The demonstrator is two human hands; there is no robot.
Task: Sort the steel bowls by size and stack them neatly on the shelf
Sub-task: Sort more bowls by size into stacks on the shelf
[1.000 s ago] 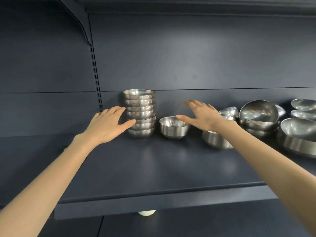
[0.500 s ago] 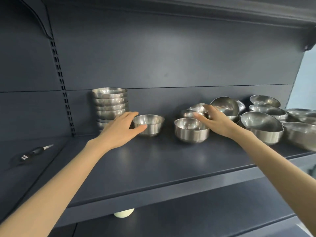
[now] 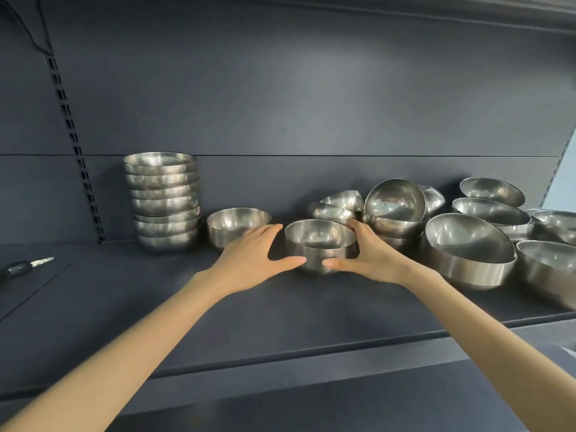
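Note:
A small steel bowl (image 3: pixel 318 241) stands upright on the dark shelf (image 3: pixel 280 310), mid-shelf. My right hand (image 3: pixel 372 260) wraps its right side, fingers at the rim and thumb on the front wall. My left hand (image 3: pixel 252 260) is spread at its left, thumb tip touching the bowl's lower front, fingers apart from the rim. A like-sized single bowl (image 3: pixel 232 222) sits just behind my left fingers. A neat stack of several small bowls (image 3: pixel 162 198) stands at the back left.
A jumble of tilted small bowls (image 3: pixel 338 207) and larger bowls (image 3: pixel 467 247) fills the shelf's right side, close to my right wrist. A dark-handled tool (image 3: pixel 21 268) lies on the neighbouring shelf at far left. A slotted upright (image 3: pixel 78 157) runs behind the stack.
My view has shifted right. My left hand moved from the single bowl beside the stack over to the middle bowl. My right hand came forward from the pile and closed around that bowl.

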